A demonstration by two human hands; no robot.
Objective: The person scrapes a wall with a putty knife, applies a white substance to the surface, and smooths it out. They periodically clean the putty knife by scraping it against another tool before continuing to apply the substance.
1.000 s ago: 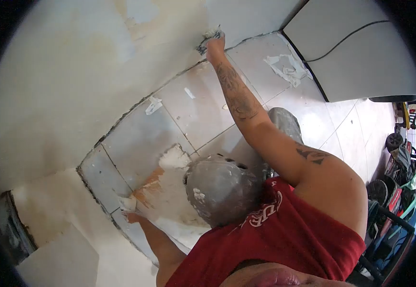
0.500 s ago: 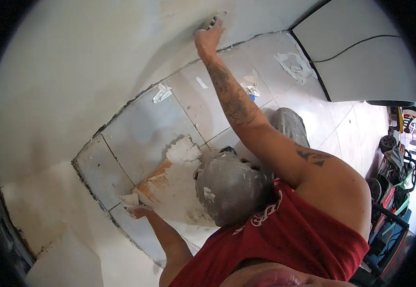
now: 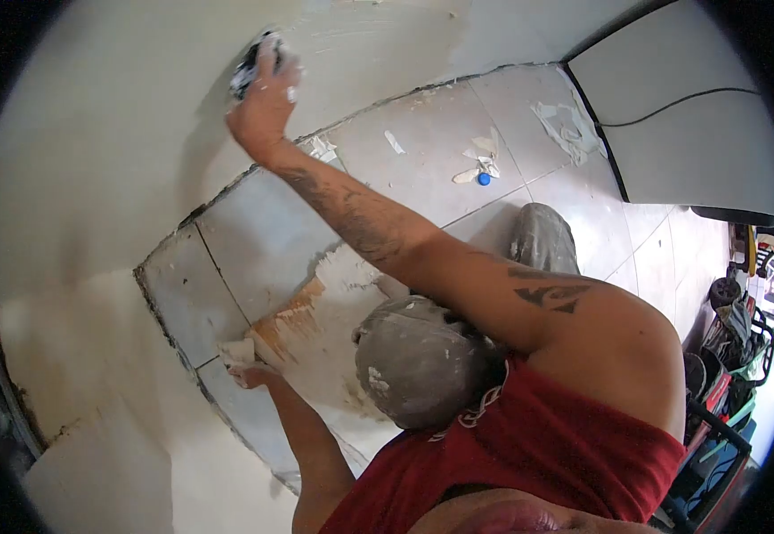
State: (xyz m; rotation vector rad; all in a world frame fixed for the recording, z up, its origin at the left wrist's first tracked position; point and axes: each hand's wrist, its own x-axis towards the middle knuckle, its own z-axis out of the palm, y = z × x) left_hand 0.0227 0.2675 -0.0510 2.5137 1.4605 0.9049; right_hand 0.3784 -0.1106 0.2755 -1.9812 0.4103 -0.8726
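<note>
My right hand (image 3: 267,102), dabbed with white compound, grips a white-smeared trowel (image 3: 246,69) with a dark handle against the pale wall (image 3: 120,151). Its blade is mostly hidden by the hand and blurred. Wet-looking streaks mark the wall to the right of it. Low on the left, my left hand (image 3: 251,376) is closed on a pale, compound-covered piece (image 3: 237,351) whose kind I cannot make out. That piece is over the floor tiles, beside the corner of a brown and white smeared sheet (image 3: 302,320) in front of my knee.
Paper scraps (image 3: 569,133) and a blue cap (image 3: 484,179) lie on the tiled floor (image 3: 405,187). A grey panel (image 3: 689,142) with a black cable stands at the right. Tools and bags (image 3: 734,329) are piled at the far right. My dusty knee (image 3: 418,360) rests near the sheet.
My right hand has swept left along the wall with the trowel, away from the far right end. My left hand has stayed nearly still. The view has shifted slightly.
</note>
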